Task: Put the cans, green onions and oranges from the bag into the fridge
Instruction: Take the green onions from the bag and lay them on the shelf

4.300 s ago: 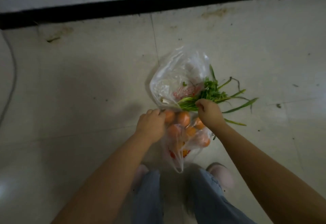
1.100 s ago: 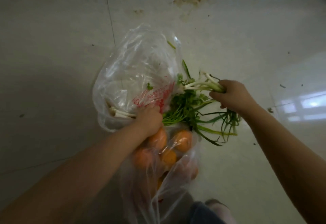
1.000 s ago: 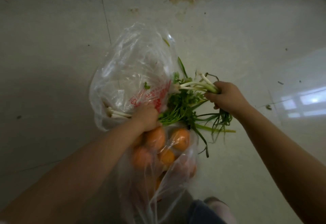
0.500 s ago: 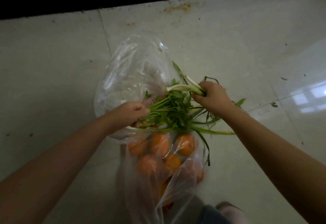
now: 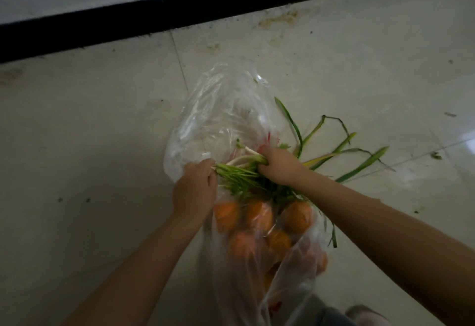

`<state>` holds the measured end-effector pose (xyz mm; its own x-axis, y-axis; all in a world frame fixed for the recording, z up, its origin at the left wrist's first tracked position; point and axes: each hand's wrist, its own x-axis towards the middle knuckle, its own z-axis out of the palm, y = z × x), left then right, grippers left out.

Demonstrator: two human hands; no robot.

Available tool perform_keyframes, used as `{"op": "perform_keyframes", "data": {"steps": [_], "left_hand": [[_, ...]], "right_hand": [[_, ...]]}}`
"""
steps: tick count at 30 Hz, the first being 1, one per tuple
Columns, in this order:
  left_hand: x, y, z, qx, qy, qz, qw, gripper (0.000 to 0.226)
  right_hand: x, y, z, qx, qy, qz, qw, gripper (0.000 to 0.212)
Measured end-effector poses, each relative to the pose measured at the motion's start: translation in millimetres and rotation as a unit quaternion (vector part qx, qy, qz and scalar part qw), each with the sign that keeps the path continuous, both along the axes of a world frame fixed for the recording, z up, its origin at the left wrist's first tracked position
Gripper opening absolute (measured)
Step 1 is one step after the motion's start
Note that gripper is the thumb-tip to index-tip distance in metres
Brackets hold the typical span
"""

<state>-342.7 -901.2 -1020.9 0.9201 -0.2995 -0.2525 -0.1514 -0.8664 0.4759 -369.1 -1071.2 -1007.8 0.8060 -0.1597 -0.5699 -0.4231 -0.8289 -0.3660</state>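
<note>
A clear plastic bag (image 5: 218, 120) lies on the pale tiled floor below me. Several oranges (image 5: 257, 216) show through its lower part. My right hand (image 5: 279, 165) grips a bunch of green onions (image 5: 344, 156) by the white stalks, with the long leaves trailing to the right. My left hand (image 5: 195, 189) pinches the thin stalk ends of a second bunch of greens (image 5: 241, 176) at the bag's mouth, just left of my right hand. No cans are visible; something red shows low inside the bag.
A black skirting strip (image 5: 180, 14) and a white wall run along the top. Pale floor tiles (image 5: 90, 133) spread to the left and right of the bag. My shoe (image 5: 365, 316) is at the bottom edge, right of the bag.
My left hand shifted from holding the bag's side to pinching the greens' stalk ends at the bag's mouth. My right hand keeps its grip on the green onions, whose leaves now fan out to the right.
</note>
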Motion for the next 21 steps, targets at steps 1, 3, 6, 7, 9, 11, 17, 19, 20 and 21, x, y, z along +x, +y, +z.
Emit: {"op": "perform_keyframes", "data": {"steps": [1, 3, 6, 7, 9, 11, 17, 19, 20, 21], "left_hand": [[-1.0, -5.1, -2.0, -0.045, 0.046, 0.044, 0.997, 0.034], [-2.1, -14.9, -3.5, -0.150, 0.153, 0.158, 0.964, 0.039], [0.9, -26.8, -3.2, -0.244, 0.200, 0.273, 0.909, 0.036], [1.4, -29.6, -1.3, -0.236, 0.187, 0.281, 0.911, 0.035], [3.2, -34.4, 3.5, -0.227, 0.162, 0.284, 0.917, 0.033], [7.8, -39.3, 13.0, -0.241, 0.163, 0.295, 0.910, 0.033], [10.0, -45.7, 111.8, -0.160, 0.087, 0.223, 0.958, 0.050], [4.8, -45.8, 155.2, -0.144, 0.072, 0.190, 0.969, 0.050], [1.3, -47.2, 178.0, -0.141, 0.071, 0.172, 0.972, 0.050], [-2.6, -49.7, 202.0, -0.141, 0.075, 0.154, 0.975, 0.049]], "right_hand": [[-2.0, 0.6, -1.8, 0.006, 0.006, -0.010, 1.000, 0.029], [-6.8, -2.1, -2.3, 0.021, 0.017, -0.033, 0.999, 0.030], [-13.4, -15.5, 4.5, 0.035, 0.007, -0.090, 0.995, 0.029], [-14.7, -22.2, 7.7, 0.041, -0.003, -0.115, 0.993, 0.026], [-17.1, -36.8, 14.9, 0.063, -0.035, -0.164, 0.984, 0.021], [-18.9, -50.0, 26.1, 0.095, -0.066, -0.200, 0.973, 0.012], [-27.9, -65.1, 109.0, 0.153, -0.140, -0.286, 0.936, 0.020], [-33.9, -64.5, 148.7, 0.167, -0.144, -0.298, 0.929, 0.024], [-37.8, -64.0, 170.5, 0.177, -0.150, -0.307, 0.923, 0.023], [-42.3, -63.7, 192.8, 0.182, -0.154, -0.317, 0.918, 0.022]]}}
